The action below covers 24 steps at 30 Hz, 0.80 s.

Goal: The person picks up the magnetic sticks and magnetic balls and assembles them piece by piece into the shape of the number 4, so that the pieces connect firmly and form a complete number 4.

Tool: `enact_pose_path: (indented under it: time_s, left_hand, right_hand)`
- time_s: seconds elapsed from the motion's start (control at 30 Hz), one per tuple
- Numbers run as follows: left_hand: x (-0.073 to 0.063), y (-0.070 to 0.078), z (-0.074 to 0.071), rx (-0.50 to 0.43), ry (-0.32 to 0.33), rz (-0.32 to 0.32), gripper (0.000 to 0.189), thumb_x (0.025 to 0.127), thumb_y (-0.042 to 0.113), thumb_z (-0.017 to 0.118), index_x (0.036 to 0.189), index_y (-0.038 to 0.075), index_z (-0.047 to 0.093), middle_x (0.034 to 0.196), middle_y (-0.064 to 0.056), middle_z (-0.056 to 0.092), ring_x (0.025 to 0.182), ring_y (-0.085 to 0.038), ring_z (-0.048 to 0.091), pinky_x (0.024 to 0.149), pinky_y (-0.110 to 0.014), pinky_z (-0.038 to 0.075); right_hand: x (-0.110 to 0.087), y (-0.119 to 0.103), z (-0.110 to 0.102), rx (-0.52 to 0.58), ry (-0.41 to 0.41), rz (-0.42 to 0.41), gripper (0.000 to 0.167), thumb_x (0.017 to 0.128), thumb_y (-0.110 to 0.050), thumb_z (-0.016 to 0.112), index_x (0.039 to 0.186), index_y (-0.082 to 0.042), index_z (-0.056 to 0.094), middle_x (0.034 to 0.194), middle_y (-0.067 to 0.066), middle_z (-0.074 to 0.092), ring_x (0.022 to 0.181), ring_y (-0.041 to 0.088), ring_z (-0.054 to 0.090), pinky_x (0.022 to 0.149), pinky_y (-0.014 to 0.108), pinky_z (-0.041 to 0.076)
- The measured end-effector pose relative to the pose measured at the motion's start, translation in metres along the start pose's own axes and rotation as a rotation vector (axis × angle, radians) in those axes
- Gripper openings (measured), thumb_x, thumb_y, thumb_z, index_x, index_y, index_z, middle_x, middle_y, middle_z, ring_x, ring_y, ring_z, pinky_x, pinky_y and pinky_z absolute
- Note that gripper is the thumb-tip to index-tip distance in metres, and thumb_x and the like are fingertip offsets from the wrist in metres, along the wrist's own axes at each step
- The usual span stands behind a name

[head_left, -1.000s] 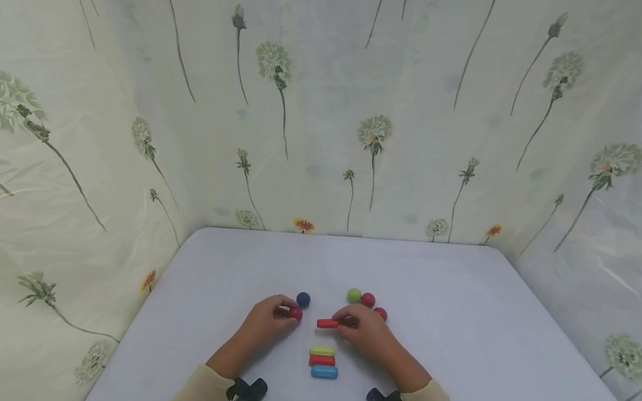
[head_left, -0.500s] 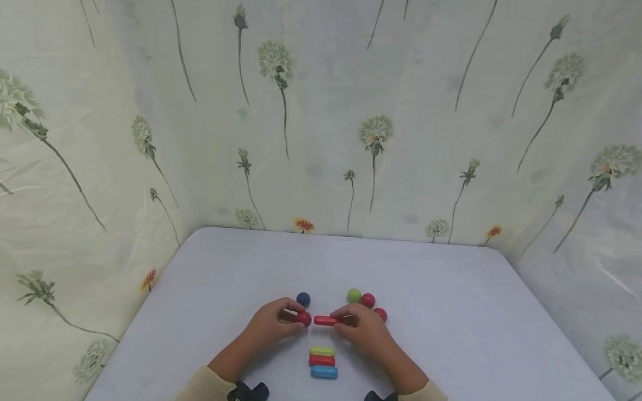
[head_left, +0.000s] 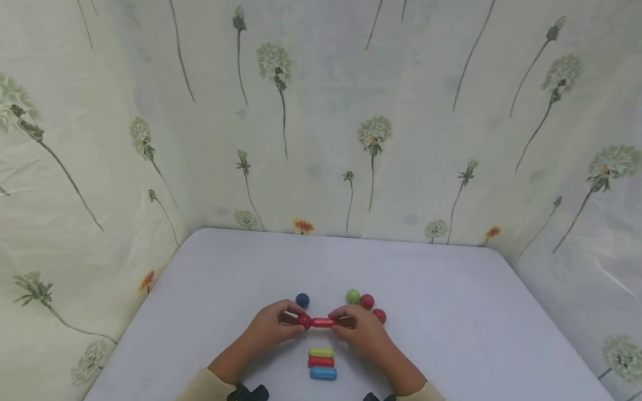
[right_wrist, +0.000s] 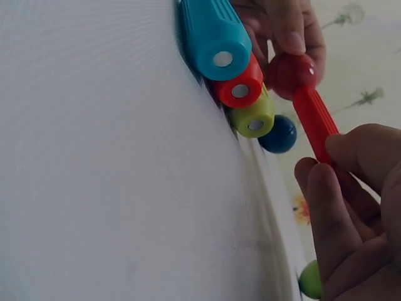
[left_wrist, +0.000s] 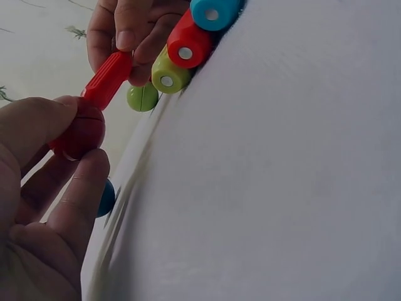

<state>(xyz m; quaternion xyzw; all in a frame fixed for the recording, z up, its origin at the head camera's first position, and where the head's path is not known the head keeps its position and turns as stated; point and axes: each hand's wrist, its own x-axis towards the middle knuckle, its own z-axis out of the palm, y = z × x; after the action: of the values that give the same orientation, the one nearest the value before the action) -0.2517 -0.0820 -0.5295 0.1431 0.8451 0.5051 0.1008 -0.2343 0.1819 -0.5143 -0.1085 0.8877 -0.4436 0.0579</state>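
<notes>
My left hand (head_left: 276, 322) pinches a red ball (left_wrist: 80, 130) between thumb and fingers. Opposite it, my right hand (head_left: 358, 327) holds a red magnetic stick (right_wrist: 315, 122) by one end. The stick's other end meets the ball, so the two form one line between my hands, raised over the table. Closer to me lie three more sticks side by side: a yellow-green stick (head_left: 321, 352), a second red stick (head_left: 321, 361) and a blue stick (head_left: 323, 373). Silvery round discs show in their ends in both wrist views.
A dark blue ball (head_left: 302, 301) rests just beyond my left fingers. Past my right hand sit a green ball (head_left: 353, 296) and two red balls, one (head_left: 367, 302) beside the green and one (head_left: 379, 316) nearer. The white table (head_left: 441, 289) backs onto a flower-patterned sheet (head_left: 321, 111).
My left hand has moved right with the red ball, away from beside the blue ball. The gap between ball and red stick has closed; they now meet. My right hand has shifted slightly left.
</notes>
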Motion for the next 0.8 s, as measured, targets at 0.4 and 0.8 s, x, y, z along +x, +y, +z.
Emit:
enact_pose_path:
  time_s: [0.4, 0.8]
  left_hand:
    - [0.001, -0.007, -0.001, 0.000, 0.027, -0.013, 0.028, 0.088, 0.026, 0.086, 0.112, 0.024, 0.070, 0.113, 0.004, 0.071, 0.105, -0.019, 0.072, 0.092, -0.044, 0.061]
    - [0.003, -0.012, -0.001, -0.005, 0.030, -0.028, 0.030, 0.088, 0.029, 0.086, 0.112, 0.023, 0.070, 0.112, 0.004, 0.072, 0.104, -0.019, 0.072, 0.092, -0.044, 0.061]
  right_hand:
    - [-0.005, 0.002, -0.026, -0.157, 0.301, 0.060, 0.022, 0.092, -0.021, 0.082, 0.113, -0.018, 0.076, 0.106, -0.005, 0.071, 0.107, 0.015, 0.070, 0.093, 0.038, 0.061]
    - [-0.011, 0.034, -0.061, -0.238, 0.199, 0.218, 0.048, 0.088, -0.025, 0.086, 0.132, -0.015, 0.068, 0.134, 0.009, 0.066, 0.126, 0.033, 0.065, 0.106, 0.053, 0.052]
